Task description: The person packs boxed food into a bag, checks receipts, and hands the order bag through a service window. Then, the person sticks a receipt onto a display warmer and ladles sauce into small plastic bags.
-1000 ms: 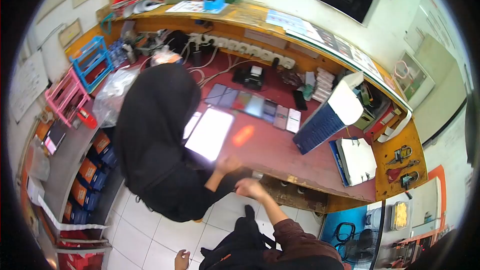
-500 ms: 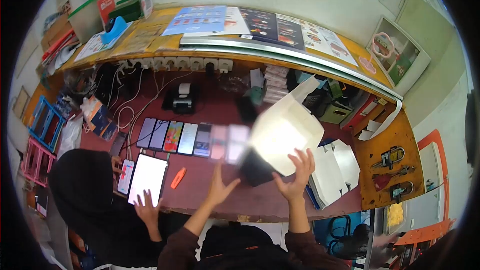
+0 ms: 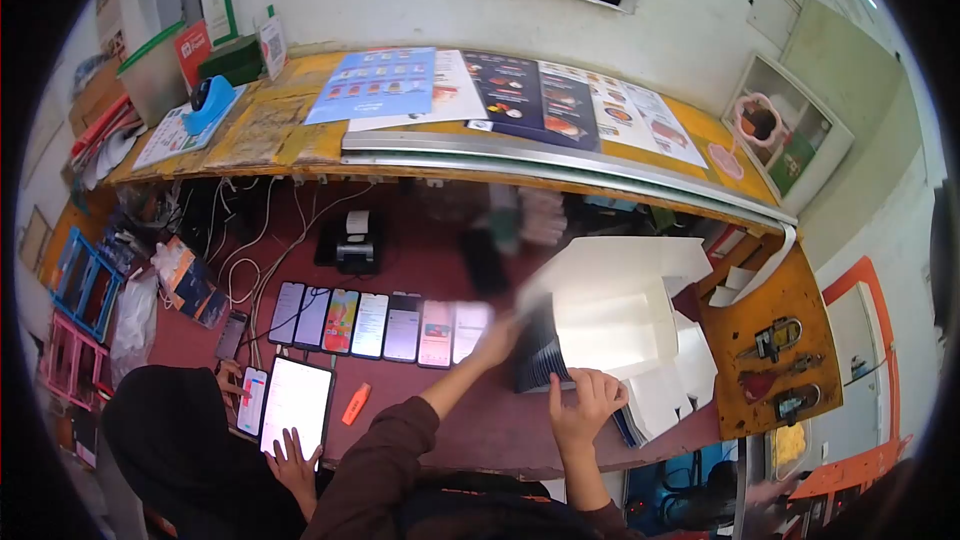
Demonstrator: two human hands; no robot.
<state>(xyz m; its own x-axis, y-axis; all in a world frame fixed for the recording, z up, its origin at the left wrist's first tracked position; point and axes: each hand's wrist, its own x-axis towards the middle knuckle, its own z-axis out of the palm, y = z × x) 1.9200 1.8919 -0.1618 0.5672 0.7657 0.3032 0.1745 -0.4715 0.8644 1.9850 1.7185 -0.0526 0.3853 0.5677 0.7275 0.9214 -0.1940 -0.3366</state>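
An open cardboard box, white inside with a dark outside wall, stands on the desk with its large flaps raised. My left hand reaches to the left side of this box; its fingers are blurred and partly hidden at the wall. At the box's front edge, my right hand has its thumb up and its other fingers bent over the rim. Just right of that hand lies a stack of flat white box blanks, partly under the box.
Several lit phones lie in a row left of the box, with an orange marker nearer me. A co-worker at the left touches a tablet. A small printer stands behind, beneath a shelf bearing menus.
The box has moved right and down, from tilted in the air to standing on the desk. My left hand has shifted right to its side; my right hand has come down to its front edge.
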